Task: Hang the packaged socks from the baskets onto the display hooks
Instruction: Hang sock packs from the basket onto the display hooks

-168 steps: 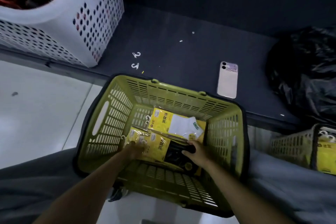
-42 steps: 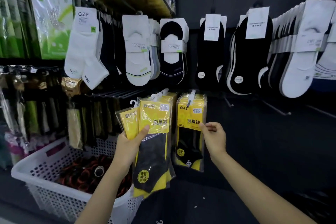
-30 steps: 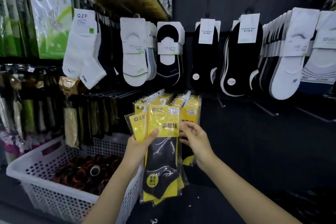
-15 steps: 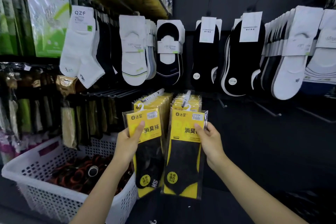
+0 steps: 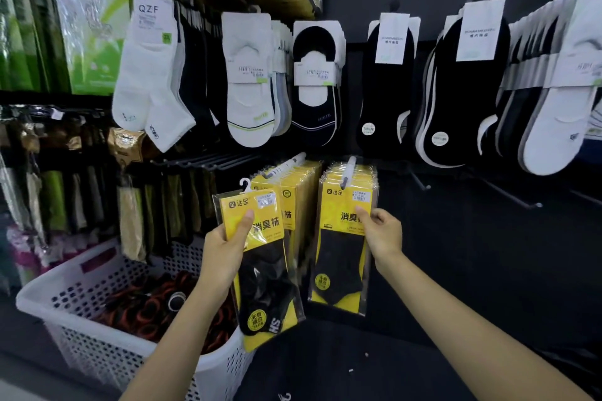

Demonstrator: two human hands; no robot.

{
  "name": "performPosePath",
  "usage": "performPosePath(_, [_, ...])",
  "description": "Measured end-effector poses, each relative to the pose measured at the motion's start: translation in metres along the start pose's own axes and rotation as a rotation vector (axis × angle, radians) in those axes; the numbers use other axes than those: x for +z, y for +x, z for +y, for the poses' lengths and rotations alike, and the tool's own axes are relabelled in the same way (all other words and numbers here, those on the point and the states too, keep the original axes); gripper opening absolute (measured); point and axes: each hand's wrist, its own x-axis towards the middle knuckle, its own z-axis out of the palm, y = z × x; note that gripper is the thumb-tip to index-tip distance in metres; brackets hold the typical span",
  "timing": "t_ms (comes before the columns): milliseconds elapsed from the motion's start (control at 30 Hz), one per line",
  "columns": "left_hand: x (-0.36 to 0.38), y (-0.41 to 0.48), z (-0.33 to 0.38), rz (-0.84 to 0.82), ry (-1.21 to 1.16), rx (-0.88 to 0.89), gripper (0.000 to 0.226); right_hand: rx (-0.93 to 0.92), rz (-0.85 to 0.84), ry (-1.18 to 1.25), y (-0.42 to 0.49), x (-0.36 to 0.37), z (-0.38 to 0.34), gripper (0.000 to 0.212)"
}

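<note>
Right pack (image 5: 342, 257) hooked (left hand (image 5: 224, 247) grips 1 pack (image 5: 265, 290))

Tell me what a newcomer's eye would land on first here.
First, the bright yellow at centre: the left hand grips a loose sock pack, and the right hand pinches the front pack of a stack on a peg. Above them runs a row of white and black socks, and a white basket sits at lower left.
</note>
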Motion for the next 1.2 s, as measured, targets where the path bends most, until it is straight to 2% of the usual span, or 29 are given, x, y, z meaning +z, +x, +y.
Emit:
performPosePath(133, [0.004,-0.002,-0.001,-0.035,-0.011,0.006,0.019,-0.034,0.107,-0.111,0.011,0.0,0.005,0.025])
performPosePath(333, [0.013,-0.008,0.004,-0.104,-0.019,-0.016,0.019,-0.075,0.156,-0.153,-0.009,-0.014,0.005,0.035])
performPosePath(400, [0.018,-0.012,0.007,-0.142,-0.009,-0.018,0.026,-0.116,0.139,-0.138,-0.026,-0.019,-0.003,0.035])
performPosePath(500, [0.03,-0.019,0.009,-0.222,0.046,-0.02,0.042,-0.126,-0.083,-0.048,-0.054,-0.021,-0.02,0.018])
performPosePath(600, [0.05,-0.031,0.012,-0.299,0.058,-0.024,0.038,-0.052,-0.377,0.006,-0.078,-0.02,-0.033,0.026])
performPosePath(667, [0.065,-0.039,0.013,-0.325,0.037,-0.019,0.027,-0.004,-0.46,0.081,-0.087,-0.022,-0.037,0.025])
performPosePath(833, [0.083,-0.044,0.012,-0.295,0.007,-0.003,0.015,0.017,-0.306,0.21,-0.087,-0.036,-0.038,0.015])
performPosePath(967, [0.089,-0.041,0.009,-0.316,-0.008,-0.046,0.041,-0.042,-0.215,0.178,-0.076,-0.045,-0.04,0.012])
performPosePath(1200, [0.089,-0.036,-0.001,-0.25,-0.064,-0.059,0.037,-0.054,-0.21,0.099,-0.051,-0.029,-0.041,0.011])
